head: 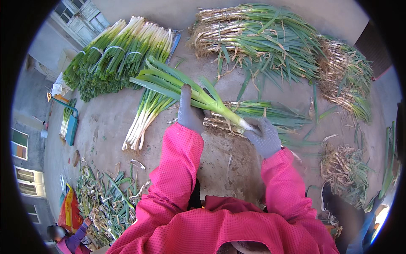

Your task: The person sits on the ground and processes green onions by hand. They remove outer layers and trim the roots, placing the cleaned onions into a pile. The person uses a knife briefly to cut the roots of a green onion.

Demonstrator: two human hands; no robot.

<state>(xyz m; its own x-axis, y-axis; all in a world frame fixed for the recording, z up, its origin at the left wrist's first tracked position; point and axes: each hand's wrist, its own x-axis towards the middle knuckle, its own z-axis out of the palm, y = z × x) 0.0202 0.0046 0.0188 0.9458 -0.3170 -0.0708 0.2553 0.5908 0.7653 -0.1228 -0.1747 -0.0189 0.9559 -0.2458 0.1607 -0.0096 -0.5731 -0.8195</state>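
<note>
My left hand (189, 112), in a grey dotted glove, grips a large green onion (219, 106) around its green part, thumb pointing up along the leaves. Pinched at the white root end of the same stalk is my right hand (265, 136), gloved alike. The stalk slants across, its leaves spreading to the upper left. Beneath it lies a bundle of untrimmed green onions (269, 111) with dirty roots, partly hidden by my hands. Left of my left hand, a loose row of cleaned green onions (144, 122) rests on the concrete floor, white ends towards me.
Tied bundles of cleaned green onions (117, 57) stand by the wall. Untrimmed heaps (253, 44) lie far right. Stripped leaves (108, 197) are piled at lower left beside a person (74, 236). A teal platform scale (72, 127) stands left. A shoe (326, 197) is near my right.
</note>
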